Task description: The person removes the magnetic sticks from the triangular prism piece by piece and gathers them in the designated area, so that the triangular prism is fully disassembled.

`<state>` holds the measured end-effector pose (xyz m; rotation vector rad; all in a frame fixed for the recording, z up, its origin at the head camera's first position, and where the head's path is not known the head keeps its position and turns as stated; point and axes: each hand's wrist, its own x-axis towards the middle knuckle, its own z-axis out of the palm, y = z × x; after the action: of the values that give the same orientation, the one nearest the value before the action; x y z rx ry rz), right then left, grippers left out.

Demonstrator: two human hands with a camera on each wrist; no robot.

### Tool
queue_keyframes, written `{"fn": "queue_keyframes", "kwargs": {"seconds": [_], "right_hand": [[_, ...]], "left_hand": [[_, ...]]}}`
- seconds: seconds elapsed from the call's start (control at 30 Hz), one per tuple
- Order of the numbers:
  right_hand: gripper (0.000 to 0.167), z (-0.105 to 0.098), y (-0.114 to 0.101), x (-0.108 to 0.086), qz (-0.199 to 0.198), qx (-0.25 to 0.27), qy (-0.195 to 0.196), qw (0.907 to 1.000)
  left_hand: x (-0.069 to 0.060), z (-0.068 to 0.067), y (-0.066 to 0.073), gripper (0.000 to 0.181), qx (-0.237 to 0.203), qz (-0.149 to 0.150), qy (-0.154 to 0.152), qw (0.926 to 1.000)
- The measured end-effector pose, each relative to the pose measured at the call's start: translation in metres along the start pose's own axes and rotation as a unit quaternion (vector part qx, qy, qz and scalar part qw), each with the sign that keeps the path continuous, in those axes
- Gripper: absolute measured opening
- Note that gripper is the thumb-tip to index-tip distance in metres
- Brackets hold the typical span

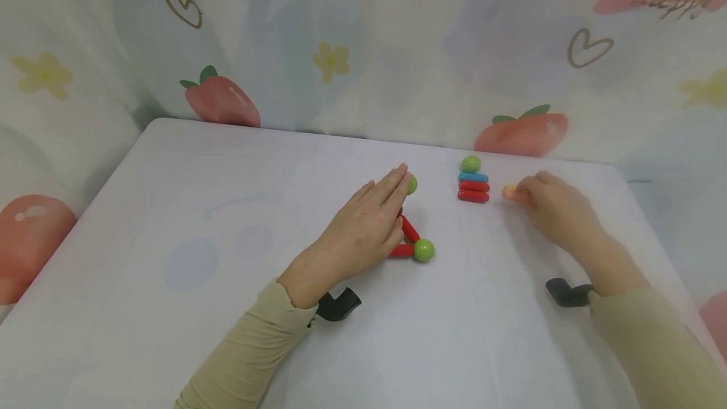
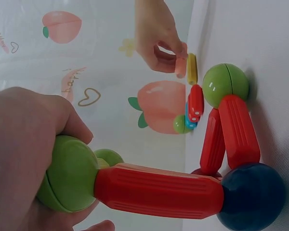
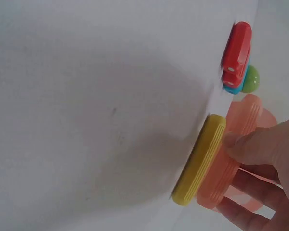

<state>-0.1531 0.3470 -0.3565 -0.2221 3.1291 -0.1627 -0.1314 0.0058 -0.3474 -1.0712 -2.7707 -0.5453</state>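
Observation:
My left hand [image 1: 360,235] holds a green ball [image 2: 70,173] between thumb and fingers. From that ball a red rod [image 2: 159,192] runs to a dark blue ball [image 2: 253,197] at the table surface. Two more red rods and another green ball [image 1: 423,250] join this frame low down; another green ball [image 2: 109,156] shows behind the held one. The hand hides part of the frame in the head view. Over at the right, my right hand [image 1: 562,213] pinches an orange rod [image 3: 217,180], right alongside a yellow rod [image 3: 200,161] on the table.
Between the hands, toward the back, two red rods [image 1: 474,196] and a blue rod [image 1: 473,177] lie side by side, with a green ball [image 1: 471,164] behind them. A patterned cloth [image 1: 397,68] hangs behind the white table [image 1: 170,333].

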Motion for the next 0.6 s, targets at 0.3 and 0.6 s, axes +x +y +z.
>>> {"fn": "queue_keyframes", "kwargs": {"seconds": [0.3,0.6], "right_hand": [[0.031,0.002,0.008,0.008,0.026,-0.011,-0.023,0.9993],[0.034,0.003,0.01,0.014,0.033,0.004,-0.044,0.9985]], "left_hand": [[0.0,0.0,0.0,0.06,0.006,0.006,0.005,1.0],[-0.001,0.001,0.0,0.06,0.004,0.007,0.008,0.9999]]}}
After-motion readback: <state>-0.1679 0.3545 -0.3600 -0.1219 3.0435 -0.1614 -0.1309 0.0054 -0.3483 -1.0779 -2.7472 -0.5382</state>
